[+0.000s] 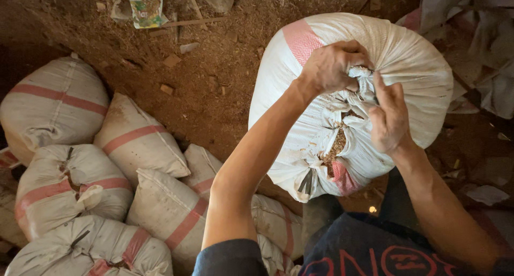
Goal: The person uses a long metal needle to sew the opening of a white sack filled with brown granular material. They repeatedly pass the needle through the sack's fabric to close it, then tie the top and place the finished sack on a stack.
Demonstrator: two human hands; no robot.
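Note:
A full white woven sack [417, 67] with a pink stripe stands upright in front of me on the dirt floor. Its mouth is partly gathered, and brown grain-like filling [337, 145] shows through a gap in the seam. My left hand [332, 67] clutches the bunched fabric at the top of the sack's mouth. My right hand [390, 118] rests against the gathered cloth just right of the gap, fingers extended upward and touching the fabric.
Several closed white sacks with pink stripes [134, 142] lie stacked at the left and lower left. Reddish-brown dirt floor [214, 67] spreads beyond, with a crumpled wrapper [145, 11], sticks and small debris. Crumpled empty sacks [482, 40] lie at the right.

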